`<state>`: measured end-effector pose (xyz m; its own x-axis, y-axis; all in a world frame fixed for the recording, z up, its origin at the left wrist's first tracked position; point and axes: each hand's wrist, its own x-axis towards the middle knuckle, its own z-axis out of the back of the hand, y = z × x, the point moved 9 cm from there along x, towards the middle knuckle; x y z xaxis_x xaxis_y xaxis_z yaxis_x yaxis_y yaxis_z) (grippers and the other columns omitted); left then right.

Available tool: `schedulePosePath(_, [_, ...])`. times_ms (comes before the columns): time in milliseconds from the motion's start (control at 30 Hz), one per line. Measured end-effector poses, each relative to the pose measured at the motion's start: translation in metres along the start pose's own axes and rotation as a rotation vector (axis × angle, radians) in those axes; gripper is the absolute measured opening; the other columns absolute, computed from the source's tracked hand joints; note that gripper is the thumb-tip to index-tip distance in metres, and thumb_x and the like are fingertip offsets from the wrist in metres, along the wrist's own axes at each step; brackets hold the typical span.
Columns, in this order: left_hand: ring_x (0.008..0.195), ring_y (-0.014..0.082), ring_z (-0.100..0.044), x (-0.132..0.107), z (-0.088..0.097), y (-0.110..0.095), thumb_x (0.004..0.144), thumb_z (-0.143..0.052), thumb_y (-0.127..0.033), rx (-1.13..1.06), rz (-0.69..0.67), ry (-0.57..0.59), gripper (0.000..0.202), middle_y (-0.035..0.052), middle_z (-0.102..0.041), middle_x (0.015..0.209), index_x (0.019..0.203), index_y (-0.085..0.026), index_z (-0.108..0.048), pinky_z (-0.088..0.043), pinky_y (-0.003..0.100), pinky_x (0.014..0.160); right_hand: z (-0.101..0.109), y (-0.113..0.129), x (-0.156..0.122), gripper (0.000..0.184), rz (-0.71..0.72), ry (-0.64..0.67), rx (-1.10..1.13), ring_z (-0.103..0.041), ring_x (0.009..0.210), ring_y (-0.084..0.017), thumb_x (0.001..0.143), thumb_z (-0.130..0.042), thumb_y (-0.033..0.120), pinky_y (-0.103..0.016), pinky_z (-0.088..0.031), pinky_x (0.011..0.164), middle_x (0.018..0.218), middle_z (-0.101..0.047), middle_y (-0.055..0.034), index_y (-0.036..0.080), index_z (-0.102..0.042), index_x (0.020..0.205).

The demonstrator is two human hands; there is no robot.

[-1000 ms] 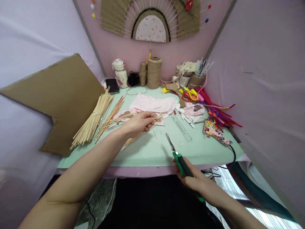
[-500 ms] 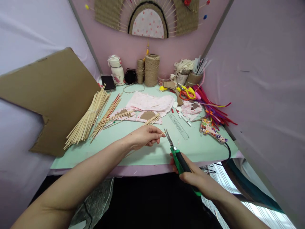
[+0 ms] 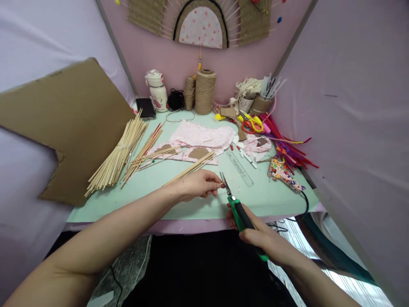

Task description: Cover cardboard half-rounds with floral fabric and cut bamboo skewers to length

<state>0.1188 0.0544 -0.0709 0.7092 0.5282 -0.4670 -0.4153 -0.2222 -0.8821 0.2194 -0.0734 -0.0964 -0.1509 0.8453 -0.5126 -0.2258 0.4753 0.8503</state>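
My left hand (image 3: 204, 185) pinches a thin wooden stick (image 3: 234, 178) between thumb and fingertips. The stick's pale end crosses the blades and pokes out past them to the right. In my right hand (image 3: 251, 228) are green and black garden snips (image 3: 242, 215), their slightly parted blades pointing up and away from me, right beside my left fingertips. Several more wooden sticks (image 3: 194, 165) lie on the table just beyond my left wrist. A clear ruler (image 3: 239, 169) rests behind the blades.
A tied bundle of sticks (image 3: 116, 155) and a cardboard sheet (image 3: 79, 123) are at the left. Pink fabric (image 3: 201, 135) lies mid-table. Twine spools (image 3: 205, 91) and a white bottle (image 3: 157, 93) stand at the back. At the right are a glue gun (image 3: 284, 175), scissors (image 3: 255, 124) and pipe cleaners (image 3: 289, 149).
My left hand has shifted slightly right, bringing the stick across the blades, so its end now shows beyond them. The snips have hardly moved.
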Motion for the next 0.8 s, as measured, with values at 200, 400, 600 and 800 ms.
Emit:
schedulePosePath(200, [0.049, 0.0056, -0.037, 0.0001, -0.0006, 0.0007, 0.076, -0.06, -0.035, 0.002, 0.003, -0.004, 0.024, -0.0032, -0.054, 0.061, 0.086, -0.013, -0.063, -0.026, 0.023, 0.049, 0.0028, -0.0076, 0.0005, 0.067, -0.035, -0.045, 0.009, -0.049, 0.11, -0.029, 0.069, -0.054, 0.03, -0.04, -0.034, 0.098, 0.115, -0.06, -0.0032, 0.026, -0.045, 0.136])
schedulePosePath(400, [0.048, 0.0055, -0.036, -0.0002, -0.001, 0.0007, 0.076, -0.06, -0.035, 0.002, 0.016, -0.009, 0.024, -0.0035, -0.053, 0.061, 0.085, -0.013, -0.063, -0.027, 0.023, 0.049, -0.0005, -0.0079, 0.0017, 0.069, -0.017, 0.003, 0.036, -0.048, 0.109, -0.027, 0.072, -0.052, 0.028, -0.04, -0.033, 0.098, 0.117, -0.057, -0.0027, 0.027, -0.038, 0.14])
schedulePosePath(600, [0.049, 0.0056, -0.038, -0.0004, -0.0012, 0.0012, 0.075, -0.06, -0.037, 0.008, 0.018, -0.006, 0.025, -0.0036, -0.053, 0.06, 0.085, -0.014, -0.063, -0.027, 0.023, 0.049, 0.0026, -0.0043, 0.0008, 0.067, -0.018, -0.04, 0.013, -0.048, 0.108, -0.028, 0.07, -0.054, 0.028, -0.04, -0.034, 0.097, 0.113, -0.059, -0.0034, 0.026, -0.045, 0.136])
schedulePosePath(800, [0.048, 0.0058, -0.037, 0.002, -0.0014, 0.0041, 0.074, -0.061, -0.036, 0.015, 0.031, -0.012, 0.023, -0.0037, -0.054, 0.06, 0.084, -0.014, -0.063, -0.026, 0.023, 0.049, 0.003, -0.0049, 0.0004, 0.066, -0.032, -0.046, 0.01, -0.049, 0.106, -0.028, 0.069, -0.055, 0.03, -0.041, -0.035, 0.096, 0.113, -0.059, -0.004, 0.025, -0.046, 0.135])
